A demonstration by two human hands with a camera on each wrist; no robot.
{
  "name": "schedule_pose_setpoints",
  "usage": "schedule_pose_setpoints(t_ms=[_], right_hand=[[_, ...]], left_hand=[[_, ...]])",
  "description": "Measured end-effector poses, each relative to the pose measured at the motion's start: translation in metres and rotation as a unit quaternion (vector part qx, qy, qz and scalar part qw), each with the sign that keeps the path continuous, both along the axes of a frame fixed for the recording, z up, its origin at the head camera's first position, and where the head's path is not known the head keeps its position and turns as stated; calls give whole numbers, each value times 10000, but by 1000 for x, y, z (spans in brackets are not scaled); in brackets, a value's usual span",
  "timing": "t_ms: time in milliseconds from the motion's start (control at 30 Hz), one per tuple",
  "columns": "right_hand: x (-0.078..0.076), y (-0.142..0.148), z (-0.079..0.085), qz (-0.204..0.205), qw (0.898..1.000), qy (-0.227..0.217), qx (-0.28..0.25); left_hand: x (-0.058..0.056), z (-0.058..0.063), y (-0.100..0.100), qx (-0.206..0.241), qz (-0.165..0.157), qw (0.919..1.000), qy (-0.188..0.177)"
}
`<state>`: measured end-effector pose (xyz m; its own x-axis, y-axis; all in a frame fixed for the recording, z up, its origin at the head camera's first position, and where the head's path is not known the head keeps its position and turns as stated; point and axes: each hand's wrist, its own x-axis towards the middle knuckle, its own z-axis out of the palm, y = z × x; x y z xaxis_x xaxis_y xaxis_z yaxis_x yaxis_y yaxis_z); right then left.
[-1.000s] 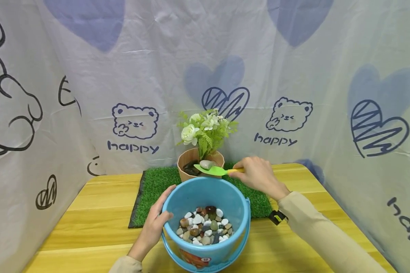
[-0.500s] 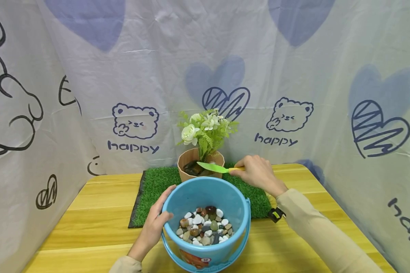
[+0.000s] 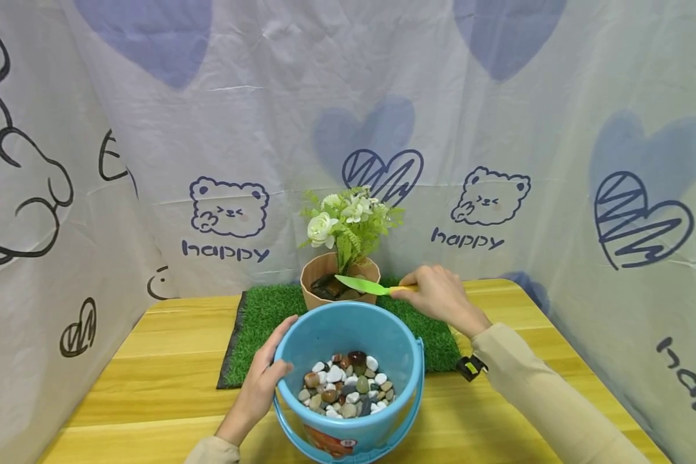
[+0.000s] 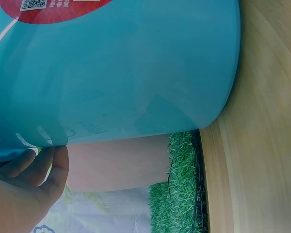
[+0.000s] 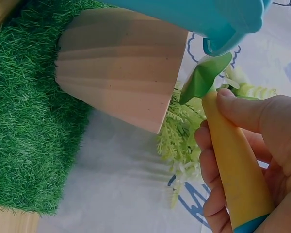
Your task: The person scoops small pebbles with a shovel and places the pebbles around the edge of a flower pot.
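Note:
My right hand [image 3: 441, 296] grips the yellow handle of a small trowel [image 5: 235, 160]. The green blade [image 3: 359, 285] is turned on its side over the mouth of a peach flower pot [image 3: 313, 299], with no stone on it. White flowers with green leaves [image 3: 348, 222] stand in the pot, and dark stones [image 3: 327, 287] lie at their base. My left hand [image 3: 263, 370] holds the left rim of a light blue bucket [image 3: 348, 316], thumb over the edge and fingers along the outside. Pebbles [image 3: 348, 386] of mixed colours cover the bucket's bottom.
The pot stands on a green artificial grass mat [image 3: 267, 335] on a wooden table [image 3: 145, 386]. White cloth [image 3: 278, 96] with printed hearts and bears closes off the back and both sides. The bucket's handle [image 3: 408, 419] hangs down in front.
A pale pebble that lay on the trowel has slid off at the pot. The blade has tipped from flat onto its side. My left hand and the bucket have stayed in place.

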<state>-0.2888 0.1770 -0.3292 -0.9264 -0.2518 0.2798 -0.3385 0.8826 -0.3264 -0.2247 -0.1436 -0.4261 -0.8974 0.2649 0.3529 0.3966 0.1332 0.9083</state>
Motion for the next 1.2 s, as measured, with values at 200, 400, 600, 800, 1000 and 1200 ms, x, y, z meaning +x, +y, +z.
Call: schedule_pose_setpoints(t_ms=[200, 400, 600, 800, 1000, 1200], right_hand=[[4, 1, -2, -2, 9999, 113, 2], [7, 5, -5, -94, 9995, 251, -161], [11, 10, -8, -177, 9992, 208, -279], [14, 16, -12, -277, 9993, 113, -210], [14, 19, -15, -293, 9993, 115, -208], [15, 22, -16, -293, 9992, 132, -225]], left_hand=[[0, -1, -1, -10, 11, 10000, 56], [0, -1, -1, -9, -18, 10000, 42], [1, -1, -1, -6, -40, 10000, 32], [1, 0, -1, -16, -6, 10000, 32], [0, 0, 0, -3, 10, 10000, 7], [0, 0, 1, 1, 13, 10000, -10]])
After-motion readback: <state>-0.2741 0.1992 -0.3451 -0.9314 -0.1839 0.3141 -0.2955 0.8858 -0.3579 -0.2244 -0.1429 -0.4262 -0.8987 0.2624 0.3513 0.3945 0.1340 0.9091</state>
